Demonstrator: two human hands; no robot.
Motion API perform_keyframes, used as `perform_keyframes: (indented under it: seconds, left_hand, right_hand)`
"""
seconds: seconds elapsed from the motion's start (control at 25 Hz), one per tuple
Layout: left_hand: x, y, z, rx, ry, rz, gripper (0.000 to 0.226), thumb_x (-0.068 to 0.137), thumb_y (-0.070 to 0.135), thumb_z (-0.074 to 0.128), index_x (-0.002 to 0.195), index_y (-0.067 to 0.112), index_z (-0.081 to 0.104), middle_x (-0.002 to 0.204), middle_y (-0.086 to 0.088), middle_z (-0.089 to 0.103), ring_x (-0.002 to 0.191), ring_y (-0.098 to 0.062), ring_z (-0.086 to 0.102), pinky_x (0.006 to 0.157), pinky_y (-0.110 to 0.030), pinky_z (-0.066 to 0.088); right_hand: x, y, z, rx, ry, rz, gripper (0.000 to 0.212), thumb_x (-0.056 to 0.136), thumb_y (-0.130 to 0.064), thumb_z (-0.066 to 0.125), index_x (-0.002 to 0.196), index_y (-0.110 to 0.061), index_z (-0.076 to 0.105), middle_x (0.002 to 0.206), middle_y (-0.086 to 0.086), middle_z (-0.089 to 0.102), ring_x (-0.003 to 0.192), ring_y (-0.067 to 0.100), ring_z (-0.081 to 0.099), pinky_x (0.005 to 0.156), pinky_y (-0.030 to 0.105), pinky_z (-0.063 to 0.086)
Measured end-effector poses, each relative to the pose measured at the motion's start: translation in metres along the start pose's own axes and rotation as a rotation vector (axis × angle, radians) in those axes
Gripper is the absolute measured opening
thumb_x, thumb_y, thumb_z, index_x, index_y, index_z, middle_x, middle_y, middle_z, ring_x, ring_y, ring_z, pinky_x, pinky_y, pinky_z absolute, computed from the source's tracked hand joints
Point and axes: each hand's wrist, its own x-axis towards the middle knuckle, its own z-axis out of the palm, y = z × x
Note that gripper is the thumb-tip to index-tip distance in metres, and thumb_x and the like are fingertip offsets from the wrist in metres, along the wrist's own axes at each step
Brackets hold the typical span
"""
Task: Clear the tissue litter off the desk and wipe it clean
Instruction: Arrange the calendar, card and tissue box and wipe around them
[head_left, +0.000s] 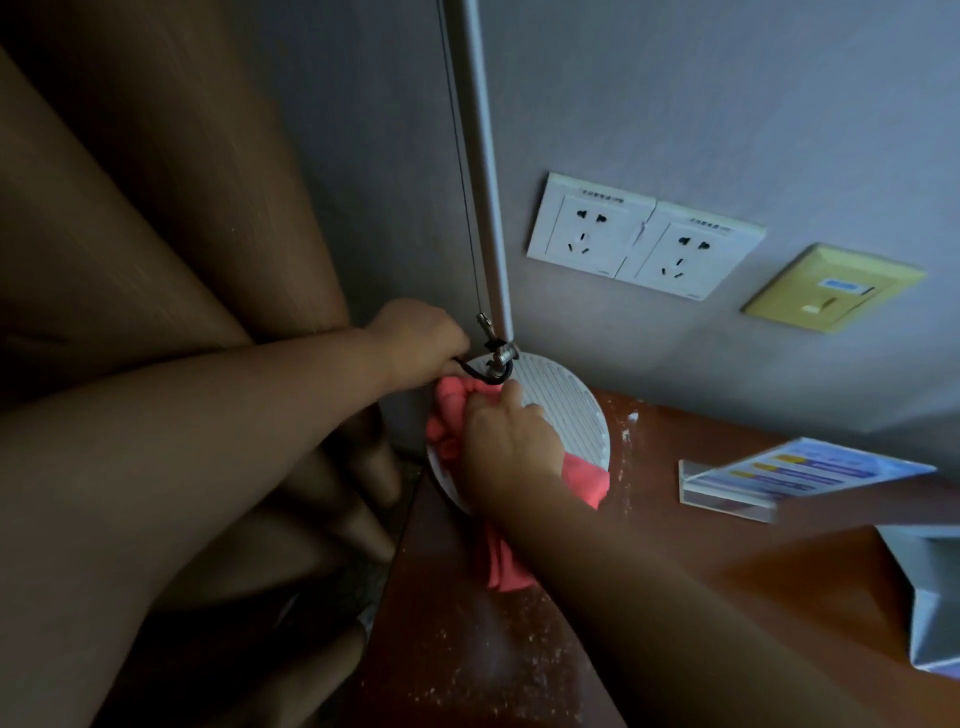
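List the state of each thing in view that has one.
left hand: curled by the cord at the lamp base; hold hidden.
right hand: grips the cloth.
cloth: bunched on the lamp base, trailing onto the desk.
lamp base: on the desk corner, partly covered.
desk: dusted with white crumbs.
sockets: both empty.
sign stand: on the desk, leaflet inside.

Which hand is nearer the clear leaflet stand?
Right. The right hand holds the pink cloth on the lamp base, left of the leaflet stand; the left hand sits farther left at the lamp's hinge.
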Motion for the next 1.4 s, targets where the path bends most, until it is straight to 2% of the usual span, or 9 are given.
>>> perform_keyframes:
  seconds: [0.2, 0.32, 0.44, 0.8, 0.96, 1.04, 1.16, 1.24, 1.4]
  left_hand:
    - [-0.019, 0.040, 0.030, -0.380, 0.041, -0.441, 0.038, 0.092, 0.026, 0.049, 0.130, 0.027, 0.052, 0.140, -0.005, 0.046, 0.130, -0.025, 0.039, 0.101, -0.036, 0.035]
    - [-0.033, 0.089, 0.051, -0.625, 0.017, -0.766, 0.063, 0.096, 0.034, 0.039, 0.150, 0.020, 0.010, 0.159, -0.003, 0.004, 0.145, -0.024, -0.002, 0.115, -0.048, 0.004]
    - [-0.032, 0.109, 0.064, -0.705, 0.031, -0.883, 0.063, 0.099, 0.039, 0.029, 0.150, 0.014, 0.003, 0.159, -0.001, -0.001, 0.146, -0.022, -0.006, 0.115, -0.047, 0.002]
    - [-0.025, 0.106, 0.068, -0.733, 0.036, -0.908, 0.061, 0.100, 0.037, 0.026, 0.150, 0.012, 0.002, 0.159, 0.000, 0.001, 0.146, -0.019, -0.005, 0.115, -0.046, -0.001]
    - [-0.023, 0.092, 0.062, -0.923, -0.006, -0.825, 0.057, 0.101, 0.036, 0.023, 0.150, 0.012, 0.006, 0.159, -0.002, 0.001, 0.146, -0.021, -0.003, 0.116, -0.046, 0.001]
    - [-0.025, 0.078, 0.058, -1.307, -0.048, -0.854, 0.070, 0.096, 0.057, 0.018, 0.149, 0.012, 0.020, 0.157, -0.008, 0.016, 0.144, -0.025, 0.013, 0.118, -0.044, 0.010]
    - [-0.021, 0.078, 0.072, -1.596, 0.015, -1.039, 0.117, 0.057, 0.095, 0.017, 0.145, 0.019, 0.033, 0.153, -0.004, 0.030, 0.141, -0.022, 0.027, 0.117, -0.042, 0.016]
    - [-0.020, 0.080, 0.064, -1.567, -0.070, -1.015, 0.121, 0.049, 0.092, 0.020, 0.146, 0.021, 0.031, 0.154, -0.005, 0.027, 0.142, -0.023, 0.024, 0.117, -0.043, 0.016]
    - [-0.039, 0.098, 0.034, -1.010, -0.122, -0.861, 0.092, 0.085, 0.066, 0.041, 0.150, 0.011, 0.006, 0.158, -0.008, -0.004, 0.145, -0.023, -0.006, 0.117, -0.044, -0.001]
  right_hand:
    - [-0.043, 0.052, -0.026, 0.254, -0.261, -0.038, 0.038, 0.082, -0.029, 0.058, 0.120, -0.029, 0.054, 0.112, 0.005, 0.060, 0.100, 0.026, 0.061, 0.085, 0.033, 0.050]
    - [-0.025, 0.091, -0.048, 0.302, 0.024, 0.097, 0.034, 0.082, -0.030, 0.059, 0.116, -0.032, 0.056, 0.104, 0.007, 0.062, 0.095, 0.030, 0.063, 0.080, 0.035, 0.051]
    - [0.007, 0.091, -0.042, -0.016, 0.102, 0.167, 0.064, 0.084, -0.034, 0.060, 0.140, -0.038, 0.029, 0.120, 0.011, 0.046, 0.101, 0.035, 0.056, 0.076, 0.040, 0.049]
    - [-0.056, 0.079, 0.005, -0.087, -0.102, -0.066, 0.063, 0.087, -0.031, 0.055, 0.142, -0.038, 0.025, 0.131, 0.013, 0.036, 0.110, 0.037, 0.051, 0.084, 0.041, 0.048]
    - [-0.088, 0.079, -0.014, 0.083, -0.173, -0.106, 0.054, 0.083, -0.036, 0.057, 0.133, -0.043, 0.038, 0.104, 0.002, 0.046, 0.101, 0.027, 0.058, 0.076, 0.031, 0.045]
    - [-0.061, 0.079, -0.021, 0.046, -0.017, 0.022, 0.048, 0.086, -0.039, 0.053, 0.132, -0.039, 0.040, 0.106, 0.004, 0.045, 0.100, 0.029, 0.058, 0.072, 0.031, 0.042]
    - [-0.047, 0.042, -0.002, -0.110, 0.017, 0.019, 0.044, 0.092, -0.029, 0.049, 0.134, -0.023, 0.039, 0.124, 0.013, 0.042, 0.103, 0.032, 0.055, 0.068, 0.035, 0.041]
    - [-0.072, 0.015, 0.018, -0.086, -0.050, -0.144, 0.046, 0.093, -0.027, 0.051, 0.136, -0.022, 0.037, 0.128, 0.016, 0.039, 0.104, 0.033, 0.052, 0.068, 0.037, 0.042]
    - [-0.146, 0.032, 0.021, 0.256, -0.148, -0.191, 0.053, 0.085, -0.040, 0.054, 0.133, -0.047, 0.035, 0.121, -0.004, 0.046, 0.107, 0.022, 0.056, 0.081, 0.030, 0.045]
